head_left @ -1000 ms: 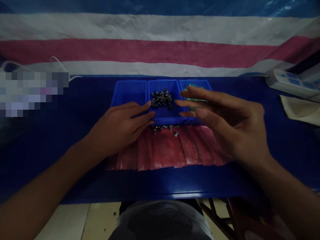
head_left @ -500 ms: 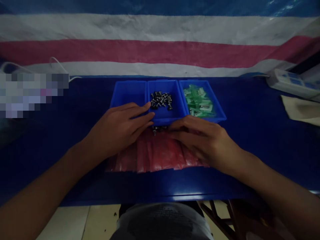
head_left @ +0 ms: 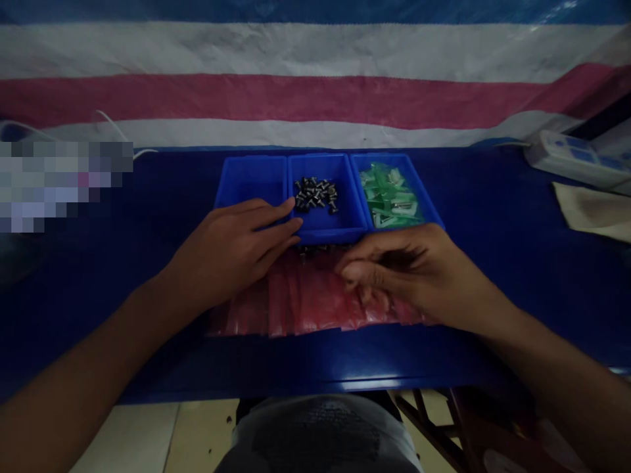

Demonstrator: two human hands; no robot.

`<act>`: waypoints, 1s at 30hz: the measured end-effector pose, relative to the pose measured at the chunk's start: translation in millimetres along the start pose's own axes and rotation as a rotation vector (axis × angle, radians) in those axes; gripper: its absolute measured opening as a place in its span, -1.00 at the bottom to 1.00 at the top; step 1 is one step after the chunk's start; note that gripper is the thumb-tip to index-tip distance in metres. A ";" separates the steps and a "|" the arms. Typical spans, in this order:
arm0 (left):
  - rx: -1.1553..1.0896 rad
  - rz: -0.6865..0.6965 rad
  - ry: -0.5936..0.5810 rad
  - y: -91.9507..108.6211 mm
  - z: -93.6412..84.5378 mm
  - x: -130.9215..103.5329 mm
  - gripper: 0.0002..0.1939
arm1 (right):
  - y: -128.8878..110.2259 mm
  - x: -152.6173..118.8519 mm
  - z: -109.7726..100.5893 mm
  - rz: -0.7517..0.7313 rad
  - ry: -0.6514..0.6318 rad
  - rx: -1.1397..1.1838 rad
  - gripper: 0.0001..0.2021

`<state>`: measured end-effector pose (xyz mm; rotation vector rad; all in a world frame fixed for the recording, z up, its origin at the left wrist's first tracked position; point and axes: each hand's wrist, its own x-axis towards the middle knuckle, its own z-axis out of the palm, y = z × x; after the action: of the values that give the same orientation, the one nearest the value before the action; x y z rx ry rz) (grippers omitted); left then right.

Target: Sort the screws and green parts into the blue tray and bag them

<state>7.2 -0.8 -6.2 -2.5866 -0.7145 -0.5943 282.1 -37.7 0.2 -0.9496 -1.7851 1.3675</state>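
My left hand (head_left: 241,243) lies with its fingers stretched out by the front of the left and middle blue bins, above the left part of a row of red plastic bags (head_left: 315,302). Thumb and forefinger of my right hand (head_left: 394,269) are pinched together over the right part of the bags; whatever is between them is hidden. Several dark-headed screws (head_left: 320,249) lie at the bags' far edge, just in front of the middle bin (head_left: 340,230). More screws (head_left: 313,194) are heaped inside that bin.
The left bin (head_left: 251,174) is partly behind my left hand. Green bags with pale parts (head_left: 392,194) fill the right bin (head_left: 431,210). A white power strip (head_left: 566,157) and a beige cloth or paper (head_left: 591,210) lie at the right. A striped sheet (head_left: 315,98) hangs behind.
My right hand has turned and closed into a pinch, moving slightly right and away from the screws by the bin. My left hand has stayed nearly still.
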 end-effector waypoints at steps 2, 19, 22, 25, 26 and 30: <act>-0.006 0.002 0.009 0.4 0.0 0.5 -0.77 | 0.0 0.2 0.3 -0.039 0.135 0.063 -0.86; 0.003 0.045 0.048 -0.4 1.8 2.7 -0.81 | 16.6 -8.9 -0.9 -0.596 -0.091 -1.489 -0.78; -0.008 0.033 0.039 -0.9 1.0 3.1 -0.80 | 15.6 -9.6 3.1 -0.647 0.002 -1.512 -0.71; -0.013 0.028 0.046 -0.8 0.7 3.2 -0.80 | 15.3 -11.8 5.8 -0.633 0.067 -1.559 -0.70; -0.015 0.028 0.047 -0.7 0.7 3.1 -0.79 | 16.0 -12.1 6.1 -0.616 0.055 -1.559 -0.71; -0.014 0.013 0.015 -0.8 1.3 1.9 -0.77 | 20.2 -10.3 4.3 -0.615 -0.024 -1.493 -0.78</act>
<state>8.7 1.2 -6.2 -2.5952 -0.6899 -0.6168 286.3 -45.0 -21.3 -0.8340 -2.7030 -0.5382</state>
